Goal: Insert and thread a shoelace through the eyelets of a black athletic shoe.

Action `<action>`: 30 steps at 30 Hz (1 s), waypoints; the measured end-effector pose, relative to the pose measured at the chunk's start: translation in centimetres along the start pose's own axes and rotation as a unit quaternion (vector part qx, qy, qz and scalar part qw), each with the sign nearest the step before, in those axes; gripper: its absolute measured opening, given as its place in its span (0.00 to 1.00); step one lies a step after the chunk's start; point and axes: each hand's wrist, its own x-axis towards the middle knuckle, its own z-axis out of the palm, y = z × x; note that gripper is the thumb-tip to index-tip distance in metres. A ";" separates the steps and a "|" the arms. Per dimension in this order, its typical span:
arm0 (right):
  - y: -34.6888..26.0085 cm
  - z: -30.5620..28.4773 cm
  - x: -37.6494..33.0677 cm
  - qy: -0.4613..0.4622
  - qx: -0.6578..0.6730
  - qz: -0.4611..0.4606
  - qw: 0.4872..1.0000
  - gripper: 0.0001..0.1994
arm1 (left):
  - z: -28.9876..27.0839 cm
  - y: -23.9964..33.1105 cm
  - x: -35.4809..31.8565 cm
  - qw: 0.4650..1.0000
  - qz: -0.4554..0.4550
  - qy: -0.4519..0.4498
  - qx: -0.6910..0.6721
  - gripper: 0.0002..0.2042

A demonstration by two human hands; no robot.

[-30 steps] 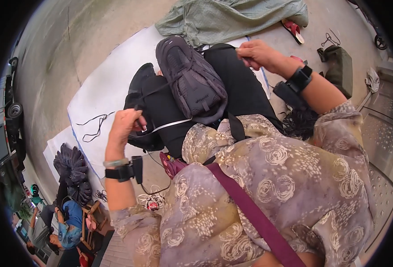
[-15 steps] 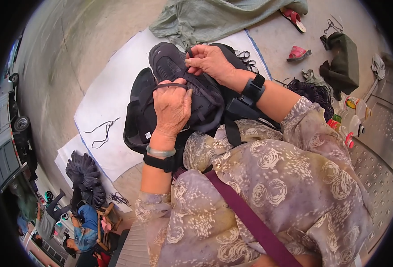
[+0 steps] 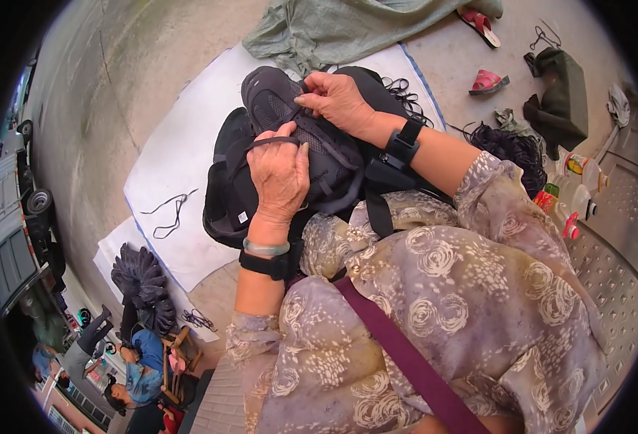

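Observation:
A dark grey shoe upper (image 3: 267,92) with a mesh toe lies over other black pieces in front of me, its toe pointing away. My left hand (image 3: 279,177) rests on its near left side, with a dark shoelace (image 3: 274,139) looped over its curled fingers. On the far right side of the upper, my right hand (image 3: 342,105) is closed, thumb and forefinger pinched on a short dark lace end. The two hands are a little apart across the lacing area. My fingers partly hide the eyelets and the lace's path between them.
White sheeting (image 3: 181,152) lies beneath the uppers, with a loose lace (image 3: 174,213) on it. Grey-green cloth (image 3: 319,36) covers its far edge. Dark bundles (image 3: 145,286) lie at left; pink sandals (image 3: 488,82), a lace pile (image 3: 508,155) and bottles (image 3: 559,210) at right. People sit lower left.
My right fingertips have shifted slightly left and away from me over the upper. My left hand keeps nearly the same place, the lace still across its fingers. The whole view has shifted slightly.

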 end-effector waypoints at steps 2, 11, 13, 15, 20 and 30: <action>-0.2 0.4 0.0 0.019 -0.031 -0.042 0.998 0.08 | 0.0 0.0 0.1 1.000 -0.008 0.000 -0.008 0.09; -1.4 0.7 -0.2 0.031 -0.128 -0.120 0.984 0.10 | -0.1 0.2 -0.3 1.000 -0.014 0.004 -0.006 0.10; -1.6 0.6 -0.2 0.030 -0.148 -0.129 0.980 0.09 | -0.1 0.1 -0.3 1.000 -0.011 0.005 -0.009 0.10; -1.8 0.7 -0.2 0.026 -0.151 -0.126 0.980 0.09 | -0.1 0.1 -0.4 1.000 -0.008 0.004 -0.013 0.10; -1.7 0.9 -0.4 0.028 -0.172 -0.151 0.973 0.09 | -0.2 0.4 -0.1 0.999 -0.029 0.009 -0.026 0.09; -0.8 2.0 -0.6 0.001 -0.224 -0.153 0.963 0.12 | -1.4 -0.8 -2.2 0.867 -0.282 0.216 -0.348 0.05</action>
